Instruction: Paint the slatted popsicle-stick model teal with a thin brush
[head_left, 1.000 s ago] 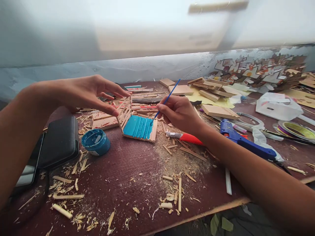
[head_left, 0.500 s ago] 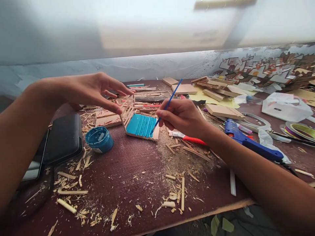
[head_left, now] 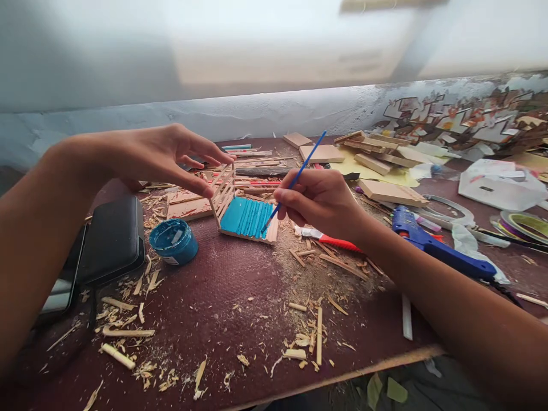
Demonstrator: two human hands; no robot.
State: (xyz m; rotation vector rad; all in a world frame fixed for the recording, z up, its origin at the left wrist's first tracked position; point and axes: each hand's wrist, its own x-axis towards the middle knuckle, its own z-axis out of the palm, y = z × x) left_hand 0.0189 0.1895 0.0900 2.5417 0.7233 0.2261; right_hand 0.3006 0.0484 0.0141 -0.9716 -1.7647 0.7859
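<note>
Blue paint (head_left: 244,217) covers most of the base (head_left: 246,237), right strip (head_left: 273,229) and slatted back (head_left: 225,191) bare tho; right hand (head_left: 321,200) pinches brush (head_left: 307,164), wide-spread left hand (head_left: 158,157) steadies the back

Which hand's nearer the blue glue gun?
Right. The right hand, gripping the paintbrush, is left of the glue gun with a gap between; the left hand is much farther left, at the top of the slatted wooden piece.

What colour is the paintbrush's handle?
The paintbrush handle is blue, showing best in the head view.
</note>
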